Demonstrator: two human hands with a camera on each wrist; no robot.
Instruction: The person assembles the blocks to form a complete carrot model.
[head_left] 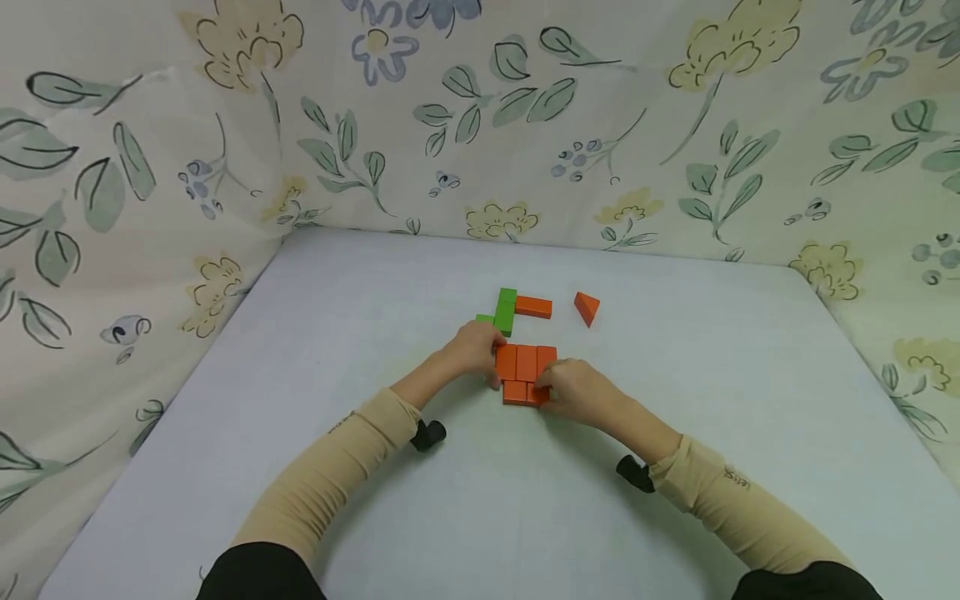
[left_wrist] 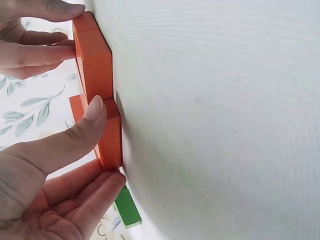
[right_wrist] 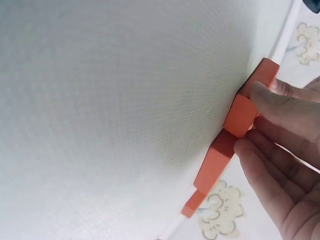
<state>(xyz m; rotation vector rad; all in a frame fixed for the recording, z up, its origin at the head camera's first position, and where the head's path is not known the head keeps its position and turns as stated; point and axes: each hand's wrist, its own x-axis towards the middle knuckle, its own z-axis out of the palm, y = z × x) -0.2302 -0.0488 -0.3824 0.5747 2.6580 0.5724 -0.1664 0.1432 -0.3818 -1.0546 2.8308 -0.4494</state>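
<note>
In the head view, orange blocks (head_left: 527,362) lie flat against each other on the table, three in an upper row and two in a lower row. My left hand (head_left: 474,348) holds the left block of the upper row, thumb at its near end and fingers at its far side. My right hand (head_left: 581,392) pinches the right block of the lower row (right_wrist: 240,114), its fingers near the seam with the row above. Both wrist views show thumb and fingers touching the block sides. The right hand partly hides the right-hand blocks.
Beyond the orange group stand a long green block (head_left: 506,312), a smaller green block (head_left: 484,318) partly behind the left hand, and an orange bar (head_left: 534,307). An orange triangular block (head_left: 587,308) lies apart to the right. Floral cloth (head_left: 480,183) hangs around the white table (head_left: 375,292).
</note>
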